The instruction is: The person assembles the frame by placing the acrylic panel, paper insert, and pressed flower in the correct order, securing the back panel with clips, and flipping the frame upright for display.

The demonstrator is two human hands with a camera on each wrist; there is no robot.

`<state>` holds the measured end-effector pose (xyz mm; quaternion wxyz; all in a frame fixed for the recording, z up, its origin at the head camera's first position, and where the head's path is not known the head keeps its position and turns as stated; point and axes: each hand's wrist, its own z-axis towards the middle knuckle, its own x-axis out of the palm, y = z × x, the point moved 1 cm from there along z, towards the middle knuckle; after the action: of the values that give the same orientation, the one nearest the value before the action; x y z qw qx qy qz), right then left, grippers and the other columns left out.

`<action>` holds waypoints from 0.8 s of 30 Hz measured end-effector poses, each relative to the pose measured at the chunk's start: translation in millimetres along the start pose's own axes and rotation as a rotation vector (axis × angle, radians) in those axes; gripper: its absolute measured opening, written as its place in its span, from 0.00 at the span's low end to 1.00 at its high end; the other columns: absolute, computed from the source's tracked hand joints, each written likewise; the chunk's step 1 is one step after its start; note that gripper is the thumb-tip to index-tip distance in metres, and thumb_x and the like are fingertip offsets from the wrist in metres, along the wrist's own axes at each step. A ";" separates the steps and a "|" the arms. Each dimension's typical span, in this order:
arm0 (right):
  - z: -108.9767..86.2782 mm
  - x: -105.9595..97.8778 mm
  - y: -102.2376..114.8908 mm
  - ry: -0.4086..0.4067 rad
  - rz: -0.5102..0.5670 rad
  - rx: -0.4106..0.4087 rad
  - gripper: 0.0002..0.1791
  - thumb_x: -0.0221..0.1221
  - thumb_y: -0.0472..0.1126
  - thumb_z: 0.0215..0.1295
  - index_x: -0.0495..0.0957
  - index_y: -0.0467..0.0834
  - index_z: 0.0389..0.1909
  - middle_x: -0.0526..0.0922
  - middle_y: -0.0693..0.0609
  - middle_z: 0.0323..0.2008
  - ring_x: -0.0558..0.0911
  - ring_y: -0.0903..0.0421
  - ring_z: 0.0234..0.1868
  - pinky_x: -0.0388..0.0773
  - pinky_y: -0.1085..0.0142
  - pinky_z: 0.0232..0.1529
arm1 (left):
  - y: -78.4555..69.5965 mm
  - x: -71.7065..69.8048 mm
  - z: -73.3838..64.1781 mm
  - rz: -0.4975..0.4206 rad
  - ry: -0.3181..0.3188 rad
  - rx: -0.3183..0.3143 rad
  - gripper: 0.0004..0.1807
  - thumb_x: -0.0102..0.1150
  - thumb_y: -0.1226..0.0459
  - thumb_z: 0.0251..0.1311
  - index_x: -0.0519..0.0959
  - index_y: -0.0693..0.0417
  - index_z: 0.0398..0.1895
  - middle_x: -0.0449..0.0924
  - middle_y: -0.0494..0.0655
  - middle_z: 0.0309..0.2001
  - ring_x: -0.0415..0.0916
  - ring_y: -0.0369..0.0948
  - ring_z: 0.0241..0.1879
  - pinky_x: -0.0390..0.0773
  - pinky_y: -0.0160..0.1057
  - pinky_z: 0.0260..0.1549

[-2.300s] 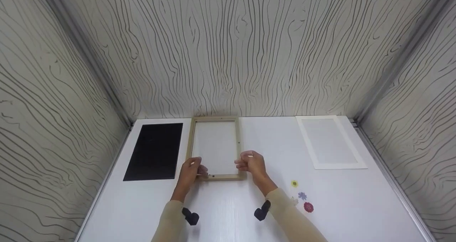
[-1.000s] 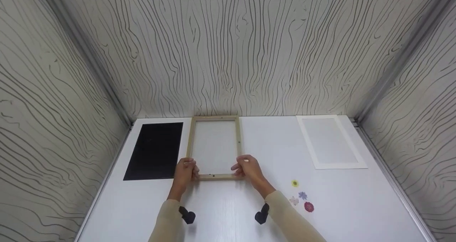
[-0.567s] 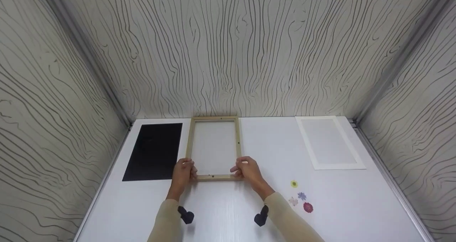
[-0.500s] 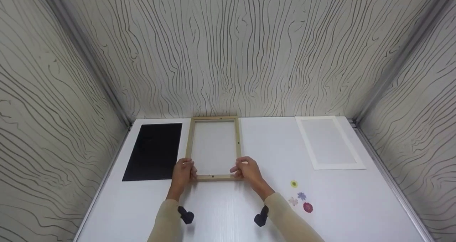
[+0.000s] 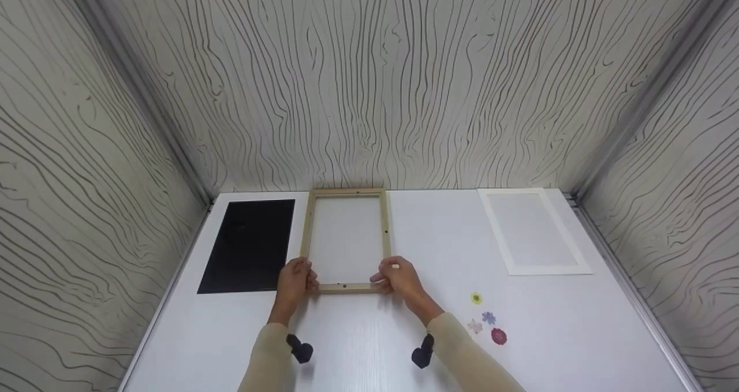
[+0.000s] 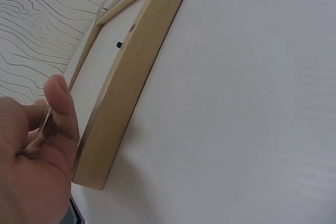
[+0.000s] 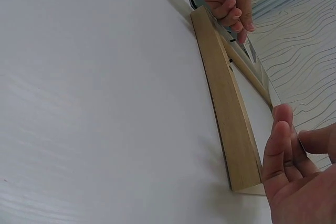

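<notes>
Head view, frame (image 5: 346, 288), black panel (image 5: 248, 246), flowers (image 5: 489, 318) (seemingly)

It was a booth-like workspace, boxed in on three sides by pale flat panels (image 5: 369, 80) printed with dark, wavy wood-grain lines. Straight grey metal posts (image 5: 140, 89) ran up the corners, and slim silvery metal rails (image 5: 651, 312) edged a smooth white tabletop (image 5: 358, 346). What building held it could not be told.

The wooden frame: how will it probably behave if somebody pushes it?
The wooden frame should stay stiff, since its bars look thick and straight. It will probably not roll or tip, because it lies flat with square edges. It may slide readily, as the white table looks smooth.
</notes>
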<state>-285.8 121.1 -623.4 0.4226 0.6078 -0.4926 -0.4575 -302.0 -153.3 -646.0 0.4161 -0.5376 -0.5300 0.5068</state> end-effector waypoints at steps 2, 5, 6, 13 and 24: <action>3.0 0.4 -3.7 0.004 -0.016 0.006 0.17 0.52 0.41 0.83 0.72 0.34 0.62 0.91 0.41 0.41 0.91 0.51 0.38 0.88 0.59 0.43 | -0.8 -0.4 -0.9 -0.005 0.003 -0.010 0.25 0.48 0.66 0.83 0.66 0.75 0.73 0.81 0.51 0.34 0.82 0.37 0.30 0.86 0.35 0.32; 2.1 0.2 -4.2 0.017 -0.037 -0.006 0.17 0.53 0.43 0.83 0.73 0.34 0.61 0.91 0.41 0.40 0.90 0.52 0.37 0.87 0.61 0.40 | -1.6 -1.3 -1.3 -0.010 0.010 -0.038 0.30 0.48 0.66 0.80 0.61 0.73 0.78 0.82 0.54 0.38 0.82 0.38 0.31 0.85 0.36 0.33; 1.8 0.0 -4.6 0.020 -0.041 -0.010 0.18 0.53 0.44 0.84 0.73 0.34 0.61 0.90 0.41 0.39 0.90 0.52 0.36 0.86 0.61 0.39 | -1.7 -1.4 -1.3 -0.005 0.013 -0.047 0.32 0.49 0.66 0.78 0.59 0.72 0.79 0.82 0.55 0.38 0.82 0.38 0.31 0.85 0.37 0.34; 2.7 -1.2 -7.1 0.031 -0.025 -0.001 0.20 0.53 0.43 0.83 0.73 0.32 0.64 0.87 0.45 0.35 0.84 0.57 0.31 0.82 0.66 0.34 | -0.4 -1.0 1.3 0.037 0.001 -0.098 0.38 0.52 0.68 0.71 0.56 0.69 0.82 0.85 0.60 0.39 0.83 0.39 0.31 0.85 0.37 0.34; 3.7 -0.2 -9.6 0.005 -0.023 0.008 0.27 0.56 0.39 0.79 0.64 0.29 0.71 0.88 0.43 0.38 0.86 0.56 0.30 0.82 0.67 0.32 | 0.7 -3.1 -0.4 0.088 -0.005 -0.058 0.33 0.54 0.69 0.73 0.61 0.72 0.78 0.86 0.65 0.46 0.85 0.39 0.32 0.88 0.42 0.39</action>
<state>-287.4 122.6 -633.4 0.4162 0.6163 -0.4864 -0.4587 -301.3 -156.3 -646.3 0.3765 -0.5711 -0.5213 0.5103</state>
